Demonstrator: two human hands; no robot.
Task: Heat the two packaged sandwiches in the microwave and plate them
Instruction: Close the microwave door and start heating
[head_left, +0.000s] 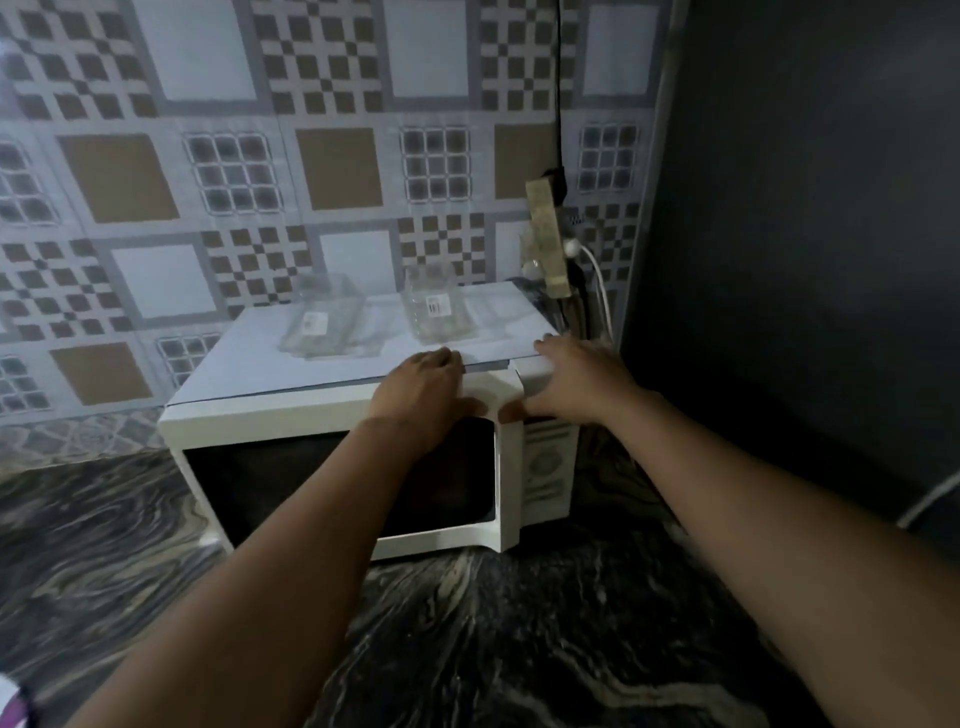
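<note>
A white microwave (270, 415) stands on the dark marbled counter with its dark-windowed door a little ajar at the right edge. My left hand (423, 387) rests on the top right corner of the door, fingers curled over its upper edge. My right hand (576, 382) lies flat on the top of the microwave above the control panel (545, 467), fingers spread. Two clear empty plastic sandwich packages, one (327, 322) to the left and one (434, 309) to the right, sit on a white sheet on top of the microwave. No sandwich shows; the oven's inside is dark.
A patterned tiled wall (208, 182) rises behind. A power strip (545, 239) with plugs and cables hangs at the back right beside a dark wall (805, 234). Marbled counter (467, 649) stretches in front of the microwave and to its left.
</note>
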